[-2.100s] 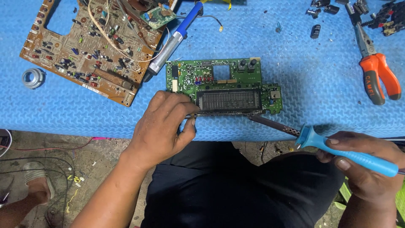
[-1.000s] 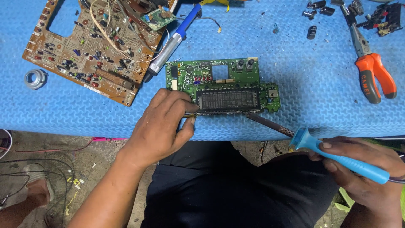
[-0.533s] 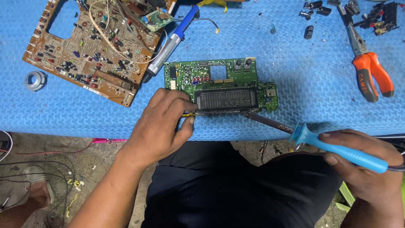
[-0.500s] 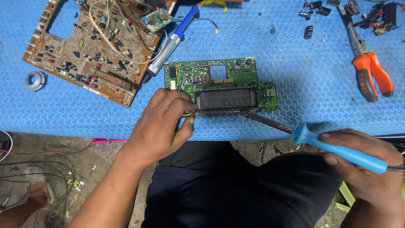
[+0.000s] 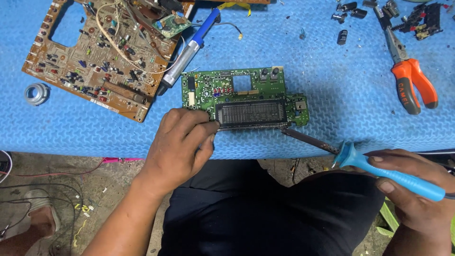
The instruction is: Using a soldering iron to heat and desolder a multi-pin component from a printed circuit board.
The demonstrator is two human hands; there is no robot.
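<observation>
A green circuit board (image 5: 227, 87) with a dark rectangular display (image 5: 250, 114) lies on the blue foam mat (image 5: 332, 95). My left hand (image 5: 179, 144) pinches the display's left end at the board's near edge. My right hand (image 5: 412, 187) grips the light blue handle of a soldering iron (image 5: 393, 174). Its dark metal tip (image 5: 303, 136) reaches the display's lower right corner.
A large brown circuit board (image 5: 95, 61) with wires lies at the far left, a blue and silver desoldering pump (image 5: 189, 47) beside it. Orange-handled pliers (image 5: 407, 76) and small loose parts (image 5: 346, 19) sit at the right. A solder roll (image 5: 36, 93) rests near the left edge.
The soldering iron has shifted slightly left and up with its tip staying at the display's lower right corner. My left hand has kept its hold on the display's left end.
</observation>
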